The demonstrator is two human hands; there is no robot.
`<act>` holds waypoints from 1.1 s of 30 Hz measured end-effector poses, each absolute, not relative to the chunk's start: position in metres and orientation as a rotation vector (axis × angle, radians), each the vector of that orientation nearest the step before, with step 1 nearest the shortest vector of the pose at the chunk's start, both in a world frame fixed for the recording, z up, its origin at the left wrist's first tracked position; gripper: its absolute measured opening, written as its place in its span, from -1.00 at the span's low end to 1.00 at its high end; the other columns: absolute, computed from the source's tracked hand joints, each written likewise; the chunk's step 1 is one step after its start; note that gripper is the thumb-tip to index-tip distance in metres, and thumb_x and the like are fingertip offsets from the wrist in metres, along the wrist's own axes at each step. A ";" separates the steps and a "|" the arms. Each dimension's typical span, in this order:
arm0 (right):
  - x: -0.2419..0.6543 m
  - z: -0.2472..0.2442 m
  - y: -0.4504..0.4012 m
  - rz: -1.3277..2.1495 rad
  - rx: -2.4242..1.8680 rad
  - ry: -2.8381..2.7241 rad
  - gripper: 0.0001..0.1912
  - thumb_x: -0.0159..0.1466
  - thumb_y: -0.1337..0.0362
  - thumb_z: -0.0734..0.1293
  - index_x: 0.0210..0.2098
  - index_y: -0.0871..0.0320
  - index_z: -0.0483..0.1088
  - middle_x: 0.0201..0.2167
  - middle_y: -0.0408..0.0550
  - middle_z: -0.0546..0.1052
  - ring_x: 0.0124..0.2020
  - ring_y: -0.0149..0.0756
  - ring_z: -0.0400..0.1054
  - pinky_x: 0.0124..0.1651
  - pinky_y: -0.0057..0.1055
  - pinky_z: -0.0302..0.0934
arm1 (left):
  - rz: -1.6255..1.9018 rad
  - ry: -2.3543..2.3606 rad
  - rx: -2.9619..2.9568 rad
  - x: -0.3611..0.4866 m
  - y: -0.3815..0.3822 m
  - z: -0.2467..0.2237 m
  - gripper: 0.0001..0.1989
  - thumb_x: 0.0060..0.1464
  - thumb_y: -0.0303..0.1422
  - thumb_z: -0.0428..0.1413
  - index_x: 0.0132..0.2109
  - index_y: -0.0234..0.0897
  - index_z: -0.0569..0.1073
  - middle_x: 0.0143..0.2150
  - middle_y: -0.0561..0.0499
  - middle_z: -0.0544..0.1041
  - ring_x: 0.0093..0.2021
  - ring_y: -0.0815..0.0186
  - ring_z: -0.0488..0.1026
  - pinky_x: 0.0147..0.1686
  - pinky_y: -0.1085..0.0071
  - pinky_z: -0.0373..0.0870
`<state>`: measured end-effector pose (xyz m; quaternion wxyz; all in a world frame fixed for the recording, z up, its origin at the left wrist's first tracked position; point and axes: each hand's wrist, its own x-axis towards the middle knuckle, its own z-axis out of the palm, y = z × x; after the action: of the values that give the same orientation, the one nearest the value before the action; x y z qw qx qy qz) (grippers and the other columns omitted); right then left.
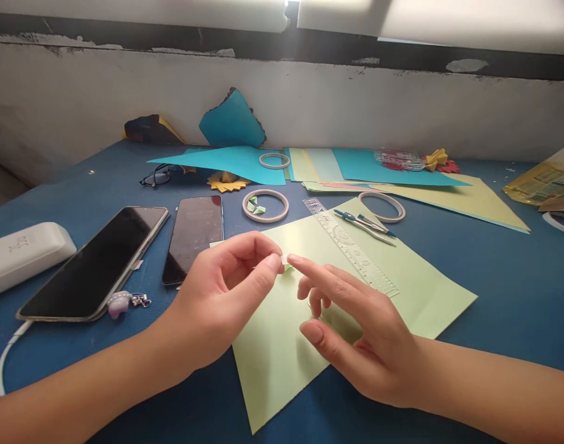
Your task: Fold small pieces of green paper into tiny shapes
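Observation:
My left hand (226, 296) pinches a small piece of folded light-green paper (288, 267) between thumb and fingertips; a whitish bit shows at its top. The tip of my right hand's (360, 327) index finger touches that piece, while the thumb and other fingers stand apart. Below both hands lies a large light-green paper sheet (272, 370). On the sheet rest a clear plastic ruler (351, 246) and a pair of compasses (367, 226). Just beyond, a tape roll (265, 206) encircles several small folded green pieces (258, 209).
Two phones (97, 265) (193, 237) and a white power bank (27, 256) lie at left, with a keychain charm (124, 303) nearby. More tape rolls (382, 207), blue paper (230, 161), yellow paper (457, 194), glasses (156, 177) and a yellow paper flower (227, 181) line the back.

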<state>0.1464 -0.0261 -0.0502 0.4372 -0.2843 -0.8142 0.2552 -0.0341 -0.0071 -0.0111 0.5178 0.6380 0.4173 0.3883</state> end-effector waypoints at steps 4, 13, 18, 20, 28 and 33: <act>0.147 -0.048 -0.025 0.673 -0.764 -1.953 -0.43 0.28 0.34 0.19 0.24 0.05 -0.03 -0.36 -0.09 0.40 -0.42 -0.42 0.28 -0.42 -0.47 0.31 | 0.931 1.043 1.523 -0.036 -0.005 -0.014 -0.84 0.15 -0.35 -0.01 -0.39 -0.26 0.34 -0.50 0.14 0.25 -0.48 0.48 0.17 -0.51 0.58 0.14; 0.147 -0.051 -0.026 0.647 -0.711 -2.012 -0.43 0.25 0.39 0.22 0.23 0.09 0.04 -0.30 -0.05 0.39 -0.36 -0.37 0.26 -0.41 -0.44 0.30 | 0.875 0.906 1.441 -0.040 -0.006 -0.013 -0.76 0.21 -0.33 -0.09 -0.41 -0.27 0.33 -0.51 0.11 0.18 -0.47 0.45 0.11 -0.51 0.53 0.09; 0.147 -0.053 -0.026 0.618 -0.705 -2.044 -0.43 0.25 0.40 0.21 0.23 0.12 0.04 -0.37 -0.07 0.36 -0.41 -0.37 0.25 -0.40 -0.39 0.27 | 0.874 0.911 1.441 -0.039 -0.007 -0.015 -0.77 0.22 -0.31 -0.06 -0.39 -0.26 0.34 -0.51 0.14 0.19 -0.48 0.48 0.11 -0.50 0.56 0.10; 0.147 -0.053 -0.026 0.608 -0.707 -2.051 -0.44 0.25 0.40 0.21 0.23 0.11 0.04 -0.40 -0.09 0.35 -0.42 -0.37 0.24 -0.40 -0.38 0.26 | 0.890 0.911 1.461 -0.038 -0.007 -0.016 -0.79 0.22 -0.32 -0.04 -0.38 -0.26 0.35 -0.51 0.15 0.21 -0.47 0.50 0.13 -0.50 0.58 0.12; 0.147 -0.052 -0.026 0.598 -0.709 -2.066 -0.45 0.25 0.41 0.20 0.22 0.10 0.06 -0.40 -0.09 0.33 -0.43 -0.37 0.21 -0.39 -0.38 0.24 | 0.912 0.860 1.536 -0.037 -0.006 -0.014 -0.81 0.22 -0.42 -0.05 -0.35 -0.27 0.39 -0.49 0.16 0.31 -0.46 0.54 0.21 -0.48 0.63 0.17; 0.148 -0.053 -0.028 0.605 -0.708 -2.073 -0.46 0.25 0.41 0.20 0.21 0.13 0.07 -0.40 -0.08 0.33 -0.43 -0.38 0.20 -0.39 -0.39 0.23 | 0.921 0.859 1.501 -0.037 -0.006 -0.014 -0.81 0.21 -0.42 -0.04 -0.37 -0.27 0.39 -0.51 0.16 0.29 -0.48 0.53 0.18 -0.49 0.63 0.17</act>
<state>0.1476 -0.0279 -0.0533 0.4208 -0.2824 -0.8275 0.2415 -0.0370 -0.0061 -0.0145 0.5576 0.6360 0.3639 0.3901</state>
